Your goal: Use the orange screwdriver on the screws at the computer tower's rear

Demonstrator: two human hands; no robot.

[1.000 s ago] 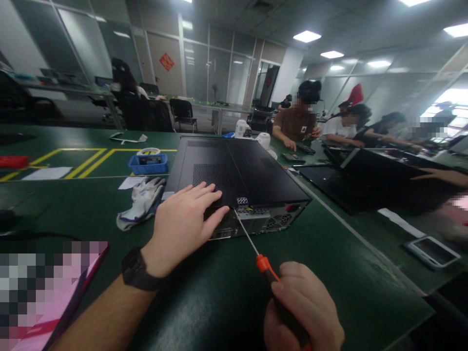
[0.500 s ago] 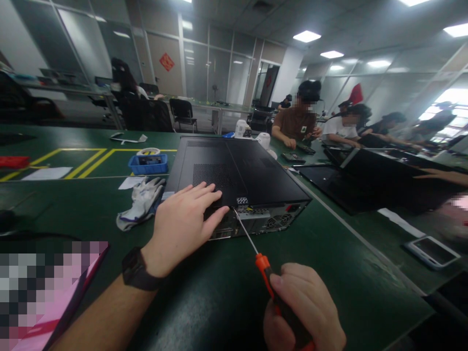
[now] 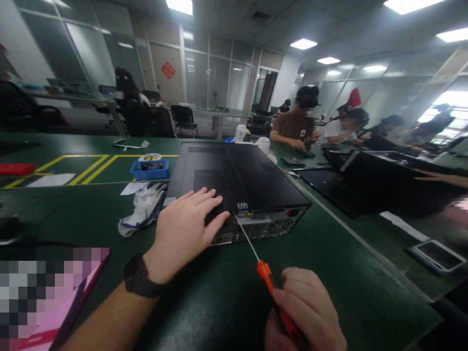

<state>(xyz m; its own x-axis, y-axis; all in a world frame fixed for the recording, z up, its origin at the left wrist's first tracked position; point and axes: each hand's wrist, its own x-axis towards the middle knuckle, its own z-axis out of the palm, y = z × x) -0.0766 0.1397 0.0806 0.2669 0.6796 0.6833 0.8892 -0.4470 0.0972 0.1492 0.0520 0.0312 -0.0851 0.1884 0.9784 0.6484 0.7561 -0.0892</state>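
Note:
A black desktop computer case [image 3: 256, 175] lies on its side on the green table, its rear panel with a round fan grille [image 3: 281, 227] facing me. My left hand [image 3: 188, 224] rests on the near left part of the case's top face, fingers stretched out, beside a perforated vent. My right hand [image 3: 305, 309] is wrapped round the orange and black handle of a screwdriver [image 3: 263, 270]. Its long shaft slants up to the case's rear upper edge, left of a small checkered label [image 3: 242, 206]. Whether the tip sits in a screw is too small to tell.
Left of the case lie work gloves [image 3: 144, 207] and a blue bin [image 3: 149, 169] with a tape roll on top. A phone [image 3: 438, 256] and a dark open panel [image 3: 329, 187] lie to the right. Co-workers sit at the far right; one co-worker's hand [image 3: 438, 176] reaches in.
The view has tilted slightly, so the scene sits a little lower. The screwdriver handle has turned in my right hand, showing more orange. My left hand stays put on the case.

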